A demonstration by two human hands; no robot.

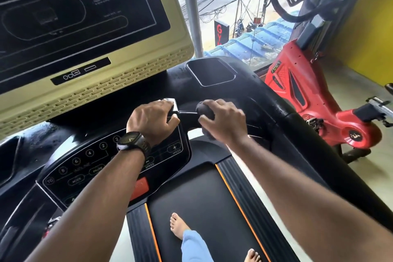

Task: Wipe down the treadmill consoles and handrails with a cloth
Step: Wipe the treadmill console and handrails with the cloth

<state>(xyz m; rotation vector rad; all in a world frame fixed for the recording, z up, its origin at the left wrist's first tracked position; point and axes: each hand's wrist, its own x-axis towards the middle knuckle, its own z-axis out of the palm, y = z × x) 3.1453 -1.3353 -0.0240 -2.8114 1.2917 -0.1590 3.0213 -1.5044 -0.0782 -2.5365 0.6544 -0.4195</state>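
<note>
I stand barefoot on a treadmill. Its cream console [119,83] with a dark screen rises at upper left, above a black button panel [89,168]. My left hand [152,120], with a watch on the wrist, grips the short inner handlebar [188,116] at its silver sensor end. My right hand [223,119] holds a dark bunched cloth [205,109] wrapped round the same bar, just right of the left hand. The black right handrail [314,134] curves down along the right side.
A cup-holder recess [212,71] sits in the black console top. A red exercise bike [308,100] stands close on the right by a yellow wall. A window ahead looks onto a street. The running belt [204,208] with orange trim lies below.
</note>
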